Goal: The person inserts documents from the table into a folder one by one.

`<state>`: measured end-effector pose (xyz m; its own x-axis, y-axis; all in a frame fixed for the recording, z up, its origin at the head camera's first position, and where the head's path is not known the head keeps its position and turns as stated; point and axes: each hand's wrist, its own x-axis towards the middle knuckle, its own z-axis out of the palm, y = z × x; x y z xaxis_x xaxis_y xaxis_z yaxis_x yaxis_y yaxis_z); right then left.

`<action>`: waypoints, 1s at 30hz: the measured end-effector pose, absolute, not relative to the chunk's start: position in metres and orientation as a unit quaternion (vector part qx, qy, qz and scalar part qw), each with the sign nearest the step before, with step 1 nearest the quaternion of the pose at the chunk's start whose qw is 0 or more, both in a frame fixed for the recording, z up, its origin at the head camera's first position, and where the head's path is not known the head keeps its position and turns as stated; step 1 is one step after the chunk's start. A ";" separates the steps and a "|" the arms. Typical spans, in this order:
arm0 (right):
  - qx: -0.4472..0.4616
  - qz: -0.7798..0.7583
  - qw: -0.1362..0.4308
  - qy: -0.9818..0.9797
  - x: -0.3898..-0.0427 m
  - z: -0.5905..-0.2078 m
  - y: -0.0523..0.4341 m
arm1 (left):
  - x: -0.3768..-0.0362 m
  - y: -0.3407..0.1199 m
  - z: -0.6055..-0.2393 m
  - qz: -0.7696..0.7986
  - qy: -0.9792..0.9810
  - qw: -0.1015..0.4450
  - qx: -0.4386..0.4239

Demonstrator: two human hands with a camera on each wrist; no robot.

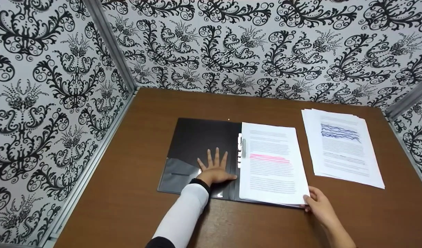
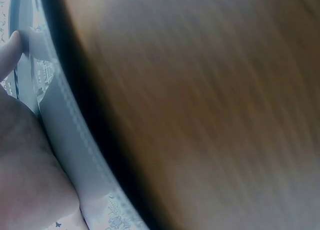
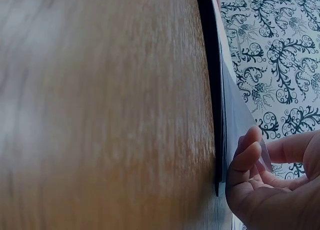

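Risk judged: top sheet of filed pages (image 1: 271, 162) could be creased or torn at punched holes if corner is lifted too sharply; folder (image 1: 193, 144) could slide if flat pressure is eased.

Left hand (image 1: 215, 168) laid flat, fingers spread, on folder's black inside cover. Right hand (image 1: 319, 204) curled, fingertips (image 3: 250, 152) pinching lower right corner of pages.

Folder lies open mid-table (image 1: 128, 206); pages white, printed, pink streak across middle. Loose stack (image 1: 341, 146) set apart at right.
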<state>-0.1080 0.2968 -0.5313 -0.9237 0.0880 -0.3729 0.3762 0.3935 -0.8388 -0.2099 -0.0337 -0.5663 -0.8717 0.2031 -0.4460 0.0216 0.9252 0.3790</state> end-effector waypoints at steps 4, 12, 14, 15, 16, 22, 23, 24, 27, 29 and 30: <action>0.142 -0.527 0.136 0.827 -0.108 -0.532 0.298 | -0.209 -0.034 -0.566 0.186 0.950 0.244 0.061; 0.144 -0.522 0.135 0.830 -0.108 -0.532 0.298 | -0.209 -0.035 -0.567 0.190 0.951 0.237 0.063; 0.142 -0.521 0.133 0.831 -0.108 -0.531 0.297 | -0.209 -0.035 -0.568 0.189 0.951 0.236 0.062; 0.141 -0.519 0.132 0.833 -0.108 -0.531 0.297 | -0.209 -0.034 -0.568 0.189 0.951 0.236 0.062; 0.143 -0.516 0.133 0.834 -0.107 -0.531 0.297 | -0.209 -0.034 -0.568 0.189 0.951 0.235 0.062; 0.141 -0.510 0.135 0.838 -0.107 -0.529 0.297 | -0.208 -0.035 -0.566 0.194 0.949 0.241 0.062; 0.139 -0.509 0.136 0.839 -0.107 -0.528 0.297 | -0.207 -0.035 -0.565 0.194 0.948 0.244 0.062; 0.137 -0.505 0.137 0.841 -0.107 -0.528 0.296 | -0.207 -0.035 -0.564 0.196 0.948 0.245 0.062; 0.129 -0.490 0.136 0.851 -0.106 -0.527 0.295 | -0.206 -0.035 -0.562 0.199 0.946 0.247 0.063; 0.123 -0.479 0.136 0.858 -0.105 -0.527 0.294 | -0.205 -0.035 -0.561 0.200 0.946 0.245 0.063; 0.119 -0.474 0.135 0.862 -0.105 -0.527 0.294 | -0.205 -0.035 -0.561 0.200 0.947 0.245 0.063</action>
<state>-0.1050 0.2941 -0.5274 -0.9352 0.0777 -0.3456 0.3334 0.5229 -0.7845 -0.2051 -0.0349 -0.5606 -0.8720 0.2176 -0.4385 0.0214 0.9119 0.4099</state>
